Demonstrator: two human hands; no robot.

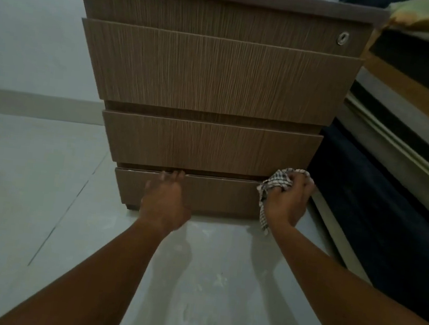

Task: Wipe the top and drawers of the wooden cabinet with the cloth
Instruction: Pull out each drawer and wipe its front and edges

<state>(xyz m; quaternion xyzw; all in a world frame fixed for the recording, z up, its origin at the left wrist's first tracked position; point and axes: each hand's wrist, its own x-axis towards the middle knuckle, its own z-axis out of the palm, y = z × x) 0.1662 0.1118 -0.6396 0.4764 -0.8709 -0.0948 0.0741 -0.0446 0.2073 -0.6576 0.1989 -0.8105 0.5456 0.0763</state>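
step: wiping lowest drawer of wooden cabinet | right hand fingers curled around bunched checked cloth, pressed at drawer's right end | left hand fingers spread flat, tips hooked over drawer's top edge (likely bracing) | next: probably sweeping cloth leftward across front, keeping pressure

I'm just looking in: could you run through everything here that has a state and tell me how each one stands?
Brown wooden cabinet: upright on the floor.
Top lock drawer: shut.
Two middle drawers: shut.
Bottom drawer: shut or nearly; cannot tell.
Checked cloth: bunched, pressed at the bottom drawer's right end.
Right hand: shut on the cloth.
Left hand: open, fingertips on the bottom drawer's top edge.
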